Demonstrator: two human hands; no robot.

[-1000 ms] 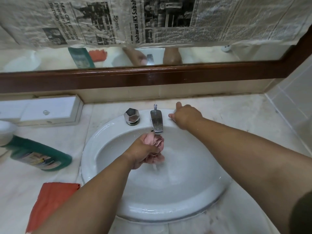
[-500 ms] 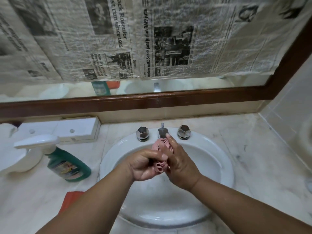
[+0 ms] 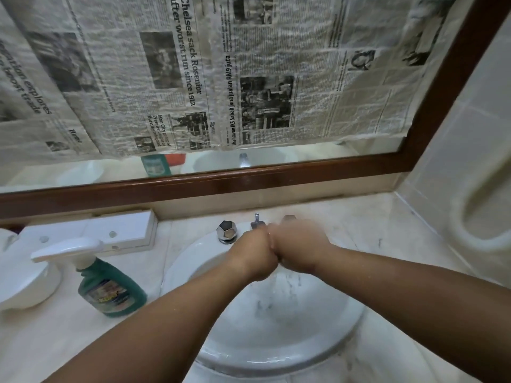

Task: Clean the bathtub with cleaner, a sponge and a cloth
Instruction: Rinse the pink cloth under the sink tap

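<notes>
Head view, near to far.

- Two bare forearms enter from the bottom edge and converge over the white basin (image 3: 276, 357), which is set into the pale marble worktop (image 3: 55, 341).
- Left hand (image 3: 253, 257) and right hand (image 3: 298, 248) are pressed knuckle to knuckle above the back of the bowl, backs up. Both are blurred. The fingers are tucked under and out of sight, so I cannot tell whether they are clenched empty or grasping something. No cloth or sponge shows between them.
- Cleaner bottle (image 3: 110, 290): green, white trigger head, standing upright on the worktop just left of the basin, apart from both hands.
- White rounded object (image 3: 22, 280) at the left edge, beside the bottle.
- Chrome faceted tap knob (image 3: 226, 230) on the basin's back rim, with a thin chrome rod (image 3: 257, 221) right of it, just behind the hands.
- White box (image 3: 110, 230) against the back wall, left of the basin.
- Dark wooden mirror frame (image 3: 249, 181) above the worktop. Newspaper (image 3: 193, 78) covers most of the glass. The bare strip below it reflects the green bottle and an orange-red patch.
</notes>
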